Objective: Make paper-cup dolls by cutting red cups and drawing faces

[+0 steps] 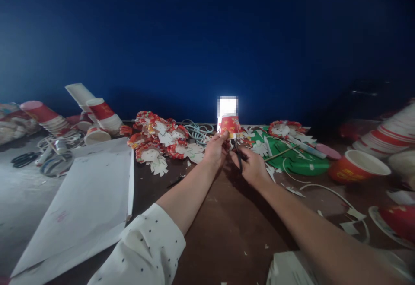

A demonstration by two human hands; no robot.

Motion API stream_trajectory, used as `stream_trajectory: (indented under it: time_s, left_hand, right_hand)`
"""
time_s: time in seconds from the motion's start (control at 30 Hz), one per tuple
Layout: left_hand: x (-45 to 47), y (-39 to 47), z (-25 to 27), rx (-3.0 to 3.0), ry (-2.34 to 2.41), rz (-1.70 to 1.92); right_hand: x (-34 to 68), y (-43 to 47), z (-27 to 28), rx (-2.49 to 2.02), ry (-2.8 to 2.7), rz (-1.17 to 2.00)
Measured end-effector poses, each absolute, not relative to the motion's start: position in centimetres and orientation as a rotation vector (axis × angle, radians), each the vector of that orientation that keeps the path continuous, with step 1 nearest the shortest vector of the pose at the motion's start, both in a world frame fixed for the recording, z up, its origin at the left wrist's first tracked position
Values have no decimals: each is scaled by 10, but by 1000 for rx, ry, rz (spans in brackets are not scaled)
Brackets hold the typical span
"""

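The left hand (pixel 214 149) pinches a red paper cup (pixel 230 126) in closed fingers (pixel 223 137), while the right hand (pixel 251 164) grips black scissors (pixel 238 157) just below it over the table (pixel 227 216).

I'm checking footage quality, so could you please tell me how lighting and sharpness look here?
Head view: dim overall, with a dark blue wall; the paper cup held by the left hand has a blown-out, pixelated patch above it; the edges look soft and stretched, as at the cup stack.

Red paper cup (pixel 230 126), gold print, upside down, held above the brown table. Black scissors (pixel 239 159) just beside it, pointing down.
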State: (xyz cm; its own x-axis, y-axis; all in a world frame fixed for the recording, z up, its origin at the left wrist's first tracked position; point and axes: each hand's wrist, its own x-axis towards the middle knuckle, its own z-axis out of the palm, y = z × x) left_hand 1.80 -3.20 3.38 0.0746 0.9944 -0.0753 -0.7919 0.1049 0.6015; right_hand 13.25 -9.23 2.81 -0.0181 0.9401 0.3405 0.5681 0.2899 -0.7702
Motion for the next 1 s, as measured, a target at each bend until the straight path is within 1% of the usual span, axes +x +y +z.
stream_trajectory:
  time_s: [0.23, 0.43, 0.53, 0.8, 1.0]
  left_hand:
    - [17, -31, 33, 492, 543, 1418]
    - [23, -40, 35, 573, 540, 1297]
    - [24, -42, 35, 551, 513, 1303]
    - [23, -37, 33, 545, 503, 1313]
    - [26, -43, 36, 553, 507, 1284]
  right_hand:
    - [132, -92, 29, -1369, -1693, 533]
    - [134, -87, 29, -1234, -1506, 751]
    - [135, -86, 29, -1204, -1464, 811]
    - [132, -93, 37, -1263, -1529, 707]
    - [131, -92, 33, -1265, -1463, 705]
